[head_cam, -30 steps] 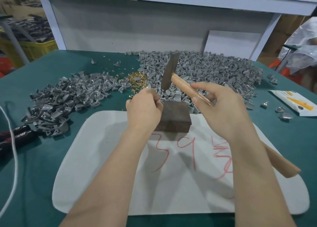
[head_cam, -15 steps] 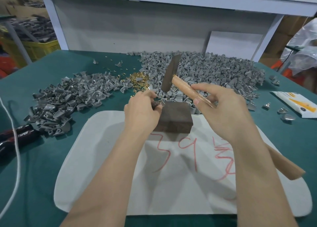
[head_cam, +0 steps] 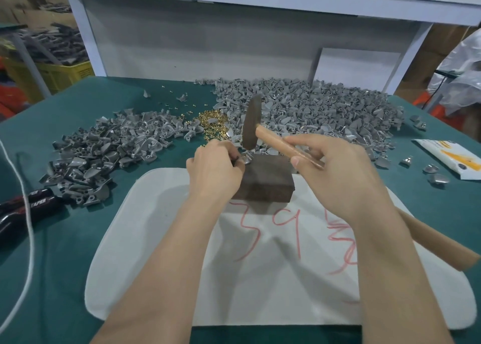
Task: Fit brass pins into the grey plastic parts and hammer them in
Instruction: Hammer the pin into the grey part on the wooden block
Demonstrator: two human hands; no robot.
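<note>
My left hand (head_cam: 214,169) pinches a small grey plastic part (head_cam: 246,158) at the far left corner of a dark wooden block (head_cam: 265,182). My right hand (head_cam: 338,172) grips the wooden handle of a hammer (head_cam: 286,145). Its dark metal head (head_cam: 251,126) hangs just above the part. A heap of brass pins (head_cam: 210,125) lies beyond my left hand. Whether a pin sits in the held part is hidden by my fingers.
Grey plastic parts lie in a big pile (head_cam: 325,109) at the back right and a smaller pile (head_cam: 104,151) at the left. A white mat (head_cam: 156,239) with red marks lies under the block. A black tool (head_cam: 26,208) and white cord (head_cam: 28,239) lie left, a packet (head_cam: 450,158) right.
The hammer head has come down closer to the block. My left hand has set the grey part on the block's corner and still pinches it.
</note>
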